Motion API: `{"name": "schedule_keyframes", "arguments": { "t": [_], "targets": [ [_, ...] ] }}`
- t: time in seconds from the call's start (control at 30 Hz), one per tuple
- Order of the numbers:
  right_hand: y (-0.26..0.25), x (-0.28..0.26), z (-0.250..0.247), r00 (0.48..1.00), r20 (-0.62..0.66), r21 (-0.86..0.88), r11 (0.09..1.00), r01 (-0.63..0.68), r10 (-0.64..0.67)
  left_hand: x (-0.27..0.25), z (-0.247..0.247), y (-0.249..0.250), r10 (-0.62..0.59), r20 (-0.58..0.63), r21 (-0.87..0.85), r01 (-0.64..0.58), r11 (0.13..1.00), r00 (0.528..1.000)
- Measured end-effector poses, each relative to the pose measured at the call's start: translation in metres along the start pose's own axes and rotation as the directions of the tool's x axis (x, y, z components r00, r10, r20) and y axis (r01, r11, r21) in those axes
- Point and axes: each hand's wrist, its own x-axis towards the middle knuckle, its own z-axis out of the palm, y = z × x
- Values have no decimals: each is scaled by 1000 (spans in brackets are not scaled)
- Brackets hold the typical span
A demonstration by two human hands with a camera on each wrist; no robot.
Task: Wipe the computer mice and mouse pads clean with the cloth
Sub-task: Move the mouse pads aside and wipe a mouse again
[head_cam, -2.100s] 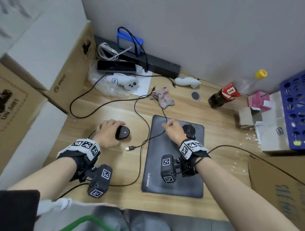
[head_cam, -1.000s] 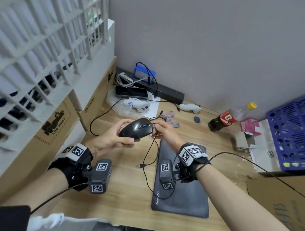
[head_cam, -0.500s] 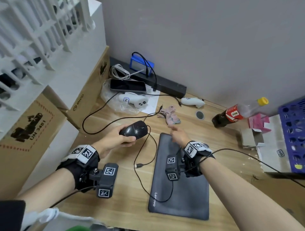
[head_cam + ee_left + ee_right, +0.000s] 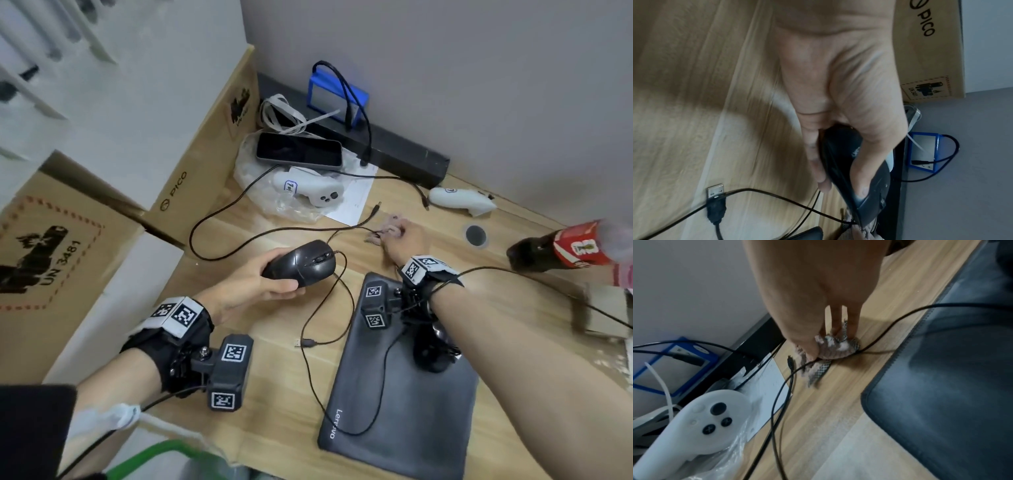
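My left hand (image 4: 260, 281) grips a black wired mouse (image 4: 301, 263) above the wooden desk; in the left wrist view thumb and fingers clamp the mouse (image 4: 851, 164) from both sides. My right hand (image 4: 406, 238) reaches past the grey mouse pad (image 4: 404, 404) and its fingers close on the pinkish patterned cloth (image 4: 388, 228), which lies bunched on the desk. In the right wrist view the cloth (image 4: 834, 348) is pinched under the fingertips (image 4: 812, 352), over a cable. A second black mouse (image 4: 431, 353) rests on the pad, partly hidden by my right forearm.
Black cables loop across the desk, with a USB plug (image 4: 305, 342) lying loose. White controllers (image 4: 318, 193), a phone (image 4: 298, 150) on plastic wrap and a blue device (image 4: 337, 99) crowd the back. A cola bottle (image 4: 561, 251) lies right; cardboard boxes (image 4: 205, 164) stand left.
My right hand left the mouse and reached forward onto the cloth. My left hand lowered the mouse and still holds it above the desk.
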Motion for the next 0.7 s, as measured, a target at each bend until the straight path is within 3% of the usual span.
{"name": "schedule_keyframes", "arguments": {
  "t": [0.13,0.2,0.23,0.3,0.37,0.43,0.5,0.53,0.7],
  "targets": [
    [-7,-8,-19,963,-223,183,977,-110,150,5,2,0,-13,-24,-13,13,1000,1000],
    [-19,-17,-32,940,-305,293,954,-58,151,6,4,1,-15,-53,12,15,1000,998],
    [-27,-25,-37,943,-320,332,943,21,91,5,6,1,-13,-69,18,14,1000,998],
    [-48,-49,-43,965,-254,395,903,168,-68,6,9,0,-10,-105,1,11,1000,994],
    [-68,-81,-42,957,-19,432,861,268,-289,4,14,1,1,-125,-23,-4,1000,992],
    [-85,-105,-31,845,179,332,840,430,-503,0,20,4,29,-136,-26,-33,999,990],
    [-92,-120,-12,739,283,197,791,579,-611,-8,21,7,80,-151,-5,-82,997,985],
    [-93,-124,-4,715,293,158,769,619,-635,-13,20,9,108,-157,-6,-110,994,982],
    [-90,-132,8,743,205,117,769,628,-637,-50,-4,5,180,-89,-24,-183,983,980]
  ]
}}
